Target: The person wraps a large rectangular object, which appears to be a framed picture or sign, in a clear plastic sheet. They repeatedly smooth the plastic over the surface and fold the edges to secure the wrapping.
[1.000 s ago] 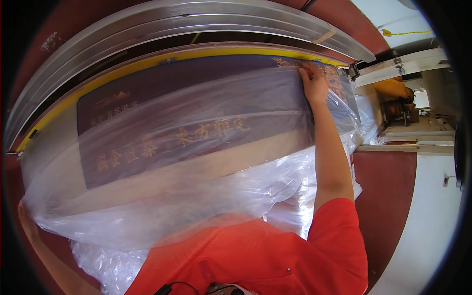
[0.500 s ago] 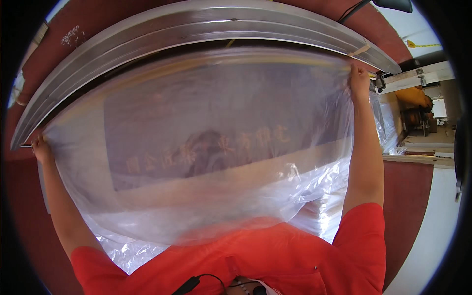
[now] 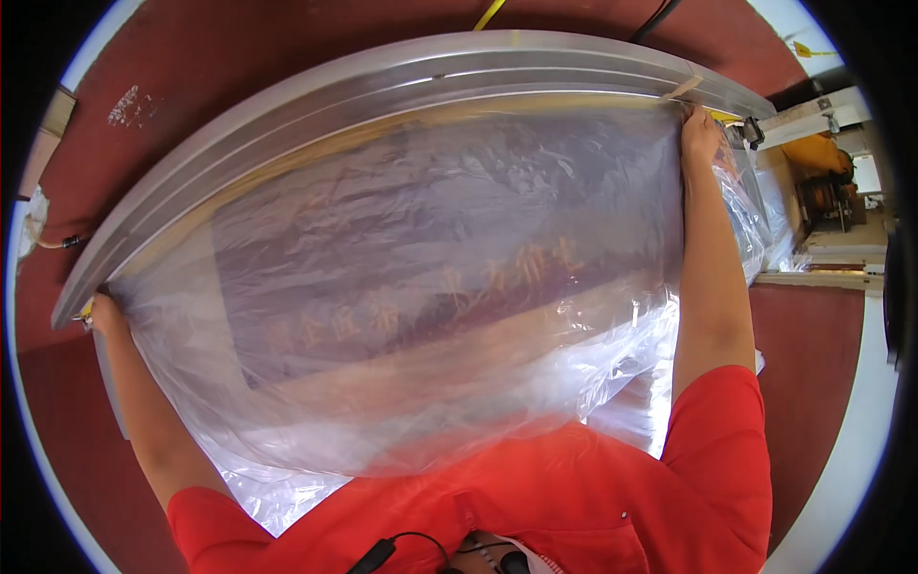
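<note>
A wide sheet of clear plastic film (image 3: 459, 210) spans the space between my hands, its far edge running along a long metal bar (image 3: 421, 81). At the far left, my left hand (image 3: 108, 314) is closed on one corner of the film, beside the bar's left end. My right hand (image 3: 701, 137) grips the other corner near the bar's right end. Through the film shows a dark panel with gold characters on a pale surface. The film hangs toward my red shirt and covers part of it. My fingertips are partly hidden at both corners.
Crinkled clear plastic (image 3: 751, 225) lies beyond my right forearm. A white frame (image 3: 822, 117) with a small black clamp (image 3: 754, 132) stands at the right, with yellow machinery (image 3: 813, 158) behind it. Red floor (image 3: 220, 86) surrounds the bar. A yellow strip (image 3: 490, 14) lies past it.
Both hands have come down to the metal bar, and the film's far edge now lies against it. The film looks more wrinkled. The view has shifted slightly.
</note>
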Motion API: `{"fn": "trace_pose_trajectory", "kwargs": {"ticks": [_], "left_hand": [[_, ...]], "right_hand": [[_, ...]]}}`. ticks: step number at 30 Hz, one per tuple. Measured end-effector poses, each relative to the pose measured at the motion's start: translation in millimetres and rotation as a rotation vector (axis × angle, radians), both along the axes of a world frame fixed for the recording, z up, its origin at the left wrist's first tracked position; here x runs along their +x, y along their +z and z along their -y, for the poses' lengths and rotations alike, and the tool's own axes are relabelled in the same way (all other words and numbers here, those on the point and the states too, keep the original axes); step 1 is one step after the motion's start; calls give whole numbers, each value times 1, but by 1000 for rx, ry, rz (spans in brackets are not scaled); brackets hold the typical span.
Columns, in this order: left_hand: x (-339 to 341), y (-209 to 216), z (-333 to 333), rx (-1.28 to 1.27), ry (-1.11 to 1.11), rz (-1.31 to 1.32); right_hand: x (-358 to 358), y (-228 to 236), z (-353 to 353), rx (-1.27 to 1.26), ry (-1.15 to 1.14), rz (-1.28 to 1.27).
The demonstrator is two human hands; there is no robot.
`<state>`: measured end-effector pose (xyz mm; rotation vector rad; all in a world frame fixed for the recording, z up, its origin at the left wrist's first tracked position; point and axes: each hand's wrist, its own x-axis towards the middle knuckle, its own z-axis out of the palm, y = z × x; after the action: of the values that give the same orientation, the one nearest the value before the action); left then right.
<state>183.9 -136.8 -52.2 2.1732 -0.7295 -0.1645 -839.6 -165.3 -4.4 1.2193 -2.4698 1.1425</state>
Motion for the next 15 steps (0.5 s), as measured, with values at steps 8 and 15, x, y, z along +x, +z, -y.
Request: {"fn": "trace_pose_trajectory", "kwargs": {"ticks": [8,15], "left_hand": [[8,12,-4,-135,-249,-510],[-50,97,-47,-132,-314,-794]], "right_hand": [[-7,9,4,-52,108,380],[155,75,-54,-84,727,-19]]}}
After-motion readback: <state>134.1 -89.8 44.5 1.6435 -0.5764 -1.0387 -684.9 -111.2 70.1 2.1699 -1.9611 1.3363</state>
